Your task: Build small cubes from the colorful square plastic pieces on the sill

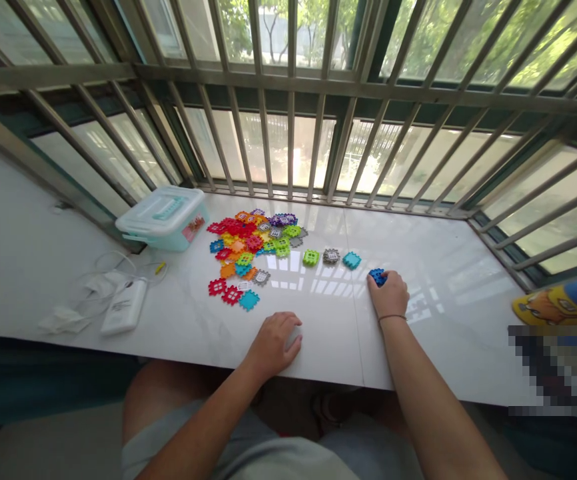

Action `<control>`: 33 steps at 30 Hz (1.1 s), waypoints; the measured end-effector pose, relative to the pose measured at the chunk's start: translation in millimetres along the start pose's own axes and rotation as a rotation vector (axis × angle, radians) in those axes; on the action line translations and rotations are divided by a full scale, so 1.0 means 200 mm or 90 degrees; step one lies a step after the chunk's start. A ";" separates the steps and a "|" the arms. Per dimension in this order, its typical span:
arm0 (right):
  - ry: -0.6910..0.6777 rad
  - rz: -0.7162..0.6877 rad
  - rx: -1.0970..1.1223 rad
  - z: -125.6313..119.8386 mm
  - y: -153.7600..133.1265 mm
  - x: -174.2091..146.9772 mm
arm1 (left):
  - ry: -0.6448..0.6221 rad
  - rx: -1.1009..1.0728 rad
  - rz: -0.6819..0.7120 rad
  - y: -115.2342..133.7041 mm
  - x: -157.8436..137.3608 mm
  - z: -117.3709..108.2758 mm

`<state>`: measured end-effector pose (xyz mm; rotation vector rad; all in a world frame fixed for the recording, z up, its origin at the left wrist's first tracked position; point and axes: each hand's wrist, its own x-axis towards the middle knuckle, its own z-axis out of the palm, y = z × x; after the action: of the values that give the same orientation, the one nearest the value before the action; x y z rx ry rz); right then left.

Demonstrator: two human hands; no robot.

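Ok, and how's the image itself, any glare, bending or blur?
Head view: bright daylight washes out part of the window; head view: glare and pale striped reflections cross the tabletop, some just below the green piece; head view: wide-angle stretch, the bars fanning outward at the sides; head view: blocky pixels at lower right hide what lies there.

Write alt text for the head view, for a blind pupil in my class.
A person's right hand holds blue toy tiles beside a row of turquoise, grey and green tiles on a white table; the left hand is near the table's front edge. Farther left, a colourful heap of tiles lies by a lidded box.
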<state>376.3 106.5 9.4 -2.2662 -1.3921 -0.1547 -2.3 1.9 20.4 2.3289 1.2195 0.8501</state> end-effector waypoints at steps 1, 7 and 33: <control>0.000 0.000 0.003 0.00 0.00 0.00 | -0.002 0.000 -0.001 0.00 0.00 0.00; -0.008 0.001 0.011 0.00 -0.01 0.00 | -0.010 0.011 -0.006 0.00 0.00 0.00; -0.035 -0.150 -0.009 -0.04 -0.09 -0.13 | -0.020 0.016 -0.024 0.00 0.02 0.00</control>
<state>349.5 88.9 13.7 -2.1263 -1.6898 -0.1811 -0.6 3.9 22.3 2.3231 1.2638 0.7872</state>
